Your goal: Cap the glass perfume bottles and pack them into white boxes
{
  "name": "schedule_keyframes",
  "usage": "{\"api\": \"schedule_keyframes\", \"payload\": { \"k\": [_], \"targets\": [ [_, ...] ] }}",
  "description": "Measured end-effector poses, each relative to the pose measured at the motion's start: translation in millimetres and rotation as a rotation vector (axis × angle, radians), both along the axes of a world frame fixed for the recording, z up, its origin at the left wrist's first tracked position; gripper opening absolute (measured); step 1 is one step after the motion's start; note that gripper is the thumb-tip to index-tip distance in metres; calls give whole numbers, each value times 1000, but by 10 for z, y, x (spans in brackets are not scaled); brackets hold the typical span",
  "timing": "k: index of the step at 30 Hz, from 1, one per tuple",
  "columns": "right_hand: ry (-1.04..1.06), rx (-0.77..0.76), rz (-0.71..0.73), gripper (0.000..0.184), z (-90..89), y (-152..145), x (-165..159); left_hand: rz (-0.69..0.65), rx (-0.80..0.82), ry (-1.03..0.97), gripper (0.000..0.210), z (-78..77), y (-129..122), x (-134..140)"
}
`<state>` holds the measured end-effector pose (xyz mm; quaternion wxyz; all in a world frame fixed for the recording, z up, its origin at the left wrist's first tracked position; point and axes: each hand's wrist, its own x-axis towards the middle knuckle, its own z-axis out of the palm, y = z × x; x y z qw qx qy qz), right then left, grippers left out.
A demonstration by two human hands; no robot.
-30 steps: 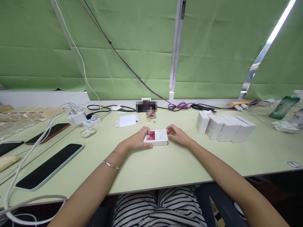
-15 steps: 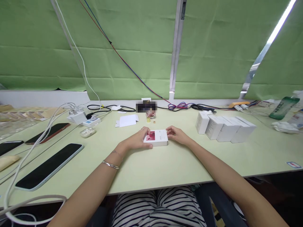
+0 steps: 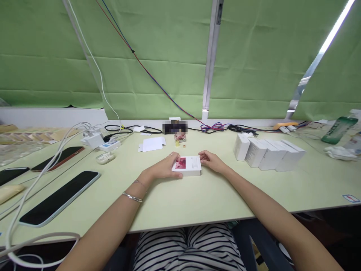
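A small white cardboard box [image 3: 192, 165] with a pink-red picture and fine print lies on the table in front of me. My left hand [image 3: 166, 165] grips its left end, thumb along the near side and fingers over the top and far side. At the box's right end is my right hand [image 3: 211, 160], fingers loosely bent and thumb a little apart from them. Its fingertips are very close to the far right corner; whether they touch the box I cannot tell. Behind the box stand a small yellow piece [image 3: 177, 143] and a tiny orange-brown piece [image 3: 184, 146].
Several white boxes [image 3: 272, 154] stand in a row at right. An unfolded white card [image 3: 152, 144] lies behind my left hand. Phones [image 3: 60, 197], white cables and an earbud case [image 3: 105, 157] occupy the left. A green bottle [image 3: 340, 129] stands far right; cables run along the wall.
The whole view has shifted very slightly. Both hands and the box keep nearly the same places, with my left hand still holding the box.
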<state>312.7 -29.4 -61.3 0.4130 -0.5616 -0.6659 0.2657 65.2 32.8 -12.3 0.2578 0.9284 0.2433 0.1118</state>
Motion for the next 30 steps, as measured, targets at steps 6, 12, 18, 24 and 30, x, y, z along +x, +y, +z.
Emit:
{"api": "schedule_keyframes", "payload": {
  "k": [6,12,18,24,30],
  "targets": [
    [28,-16,69,20,8,8,7,7,-26,-9,49,3,-6,-3],
    [44,-21,67,21,15,7,17,4,-19,-8,49,-6,-1,-2],
    [73,-23,76,22,-16,24,25,1,-18,0,48,1,-11,-8],
    [54,-20,83,23,-7,16,26,1,-21,-10,50,-5,3,-10],
    [43,-31,186,34,-3,2,64,1,-21,-3,51,-10,6,-13]
  ]
}}
